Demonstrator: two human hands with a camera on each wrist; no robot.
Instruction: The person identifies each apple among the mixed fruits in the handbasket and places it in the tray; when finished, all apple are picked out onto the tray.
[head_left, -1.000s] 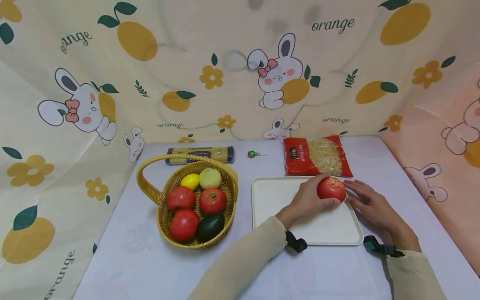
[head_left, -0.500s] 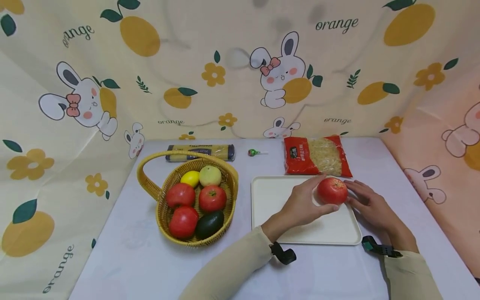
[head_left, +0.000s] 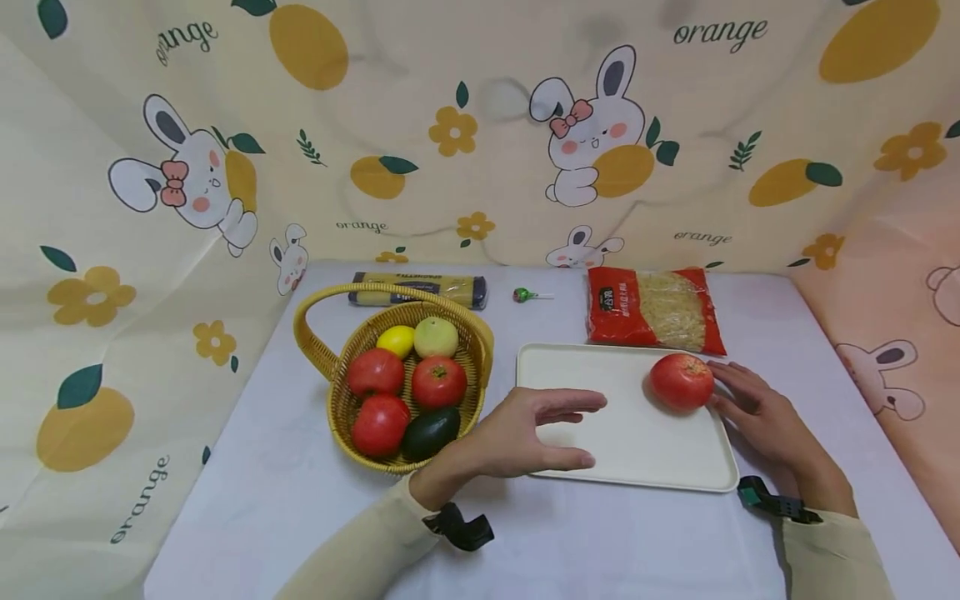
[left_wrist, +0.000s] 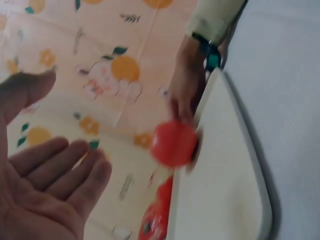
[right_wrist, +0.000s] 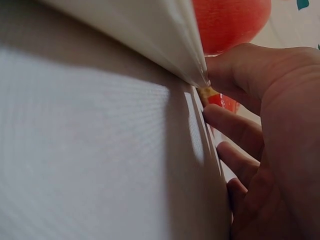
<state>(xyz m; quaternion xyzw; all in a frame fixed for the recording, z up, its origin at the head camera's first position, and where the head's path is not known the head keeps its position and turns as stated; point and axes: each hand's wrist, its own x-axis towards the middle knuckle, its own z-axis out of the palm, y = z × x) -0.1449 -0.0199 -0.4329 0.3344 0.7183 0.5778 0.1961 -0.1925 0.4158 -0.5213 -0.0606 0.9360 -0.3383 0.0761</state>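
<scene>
Your left hand point(head_left: 510, 437) has drawn back from the red fruit point(head_left: 681, 382) since the earlier frames — it now hangs over the near left part of the tray, fingers spread from the thumb and holding nothing. The white surface point(head_left: 600, 542) spreads out in front of you, with the patterned cloth standing behind it. On it lies the white tray point(head_left: 637, 442), and just left of that the wicker basket point(head_left: 486, 342), its handle arching toward the far left. The red noodle packet point(head_left: 656, 310) lies flat behind the tray, and the spaghetti pack point(head_left: 450, 290) lies behind the basket. Your right hand point(head_left: 761, 417) rests at the tray's right edge, fingers loosely extended and gripping nothing; you cannot tell whether they touch the red fruit, which sits on the tray near its far right corner. In the basket you have three red fruits, a pale round one, a dark green one and a yellow one. Smallest is the lollipop point(head_left: 522, 295) — between the two packs.
</scene>
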